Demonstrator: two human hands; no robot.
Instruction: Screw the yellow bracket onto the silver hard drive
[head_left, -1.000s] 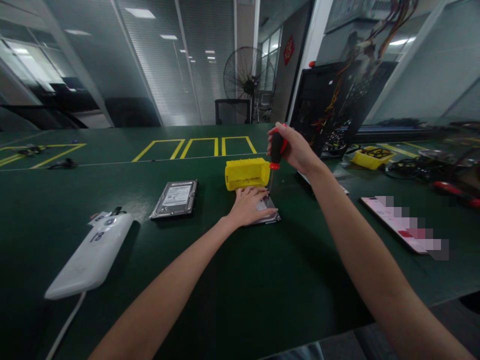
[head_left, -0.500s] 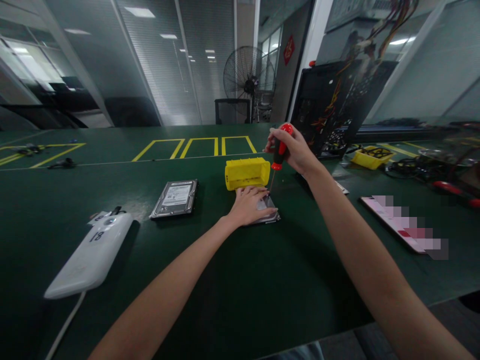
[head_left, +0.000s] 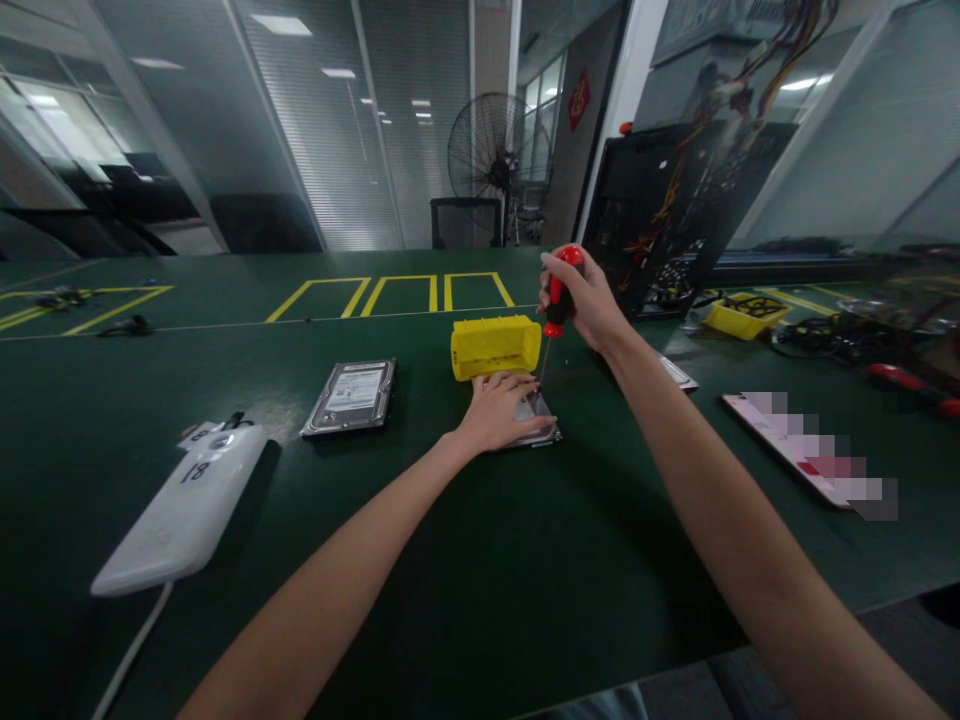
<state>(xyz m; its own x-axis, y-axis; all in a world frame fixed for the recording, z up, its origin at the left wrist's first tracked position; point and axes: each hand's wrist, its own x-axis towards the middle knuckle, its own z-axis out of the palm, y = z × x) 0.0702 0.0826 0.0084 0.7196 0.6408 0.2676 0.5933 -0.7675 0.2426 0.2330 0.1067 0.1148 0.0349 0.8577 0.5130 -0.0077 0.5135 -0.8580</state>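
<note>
While left grip (head_left: 491, 410) lies spread on hard drive (head_left: 533, 408), inward of table's (head_left: 510, 580) near edge, right grip (head_left: 589, 300) clasps screwdriver (head_left: 558, 308).

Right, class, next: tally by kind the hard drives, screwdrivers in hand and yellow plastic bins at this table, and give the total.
Hard drives: 2, one under the left hand
Screwdriver: 1, in the right hand
Yellow plastic bins: 2
Total: 5
Not counted: a partly hidden silver item behind the right forearm, possibly another drive.

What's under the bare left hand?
A flat, silver, rectangular metal hard drive. Its right end shows; the bare left hand covers much of the rest, so that's hidden.
</note>
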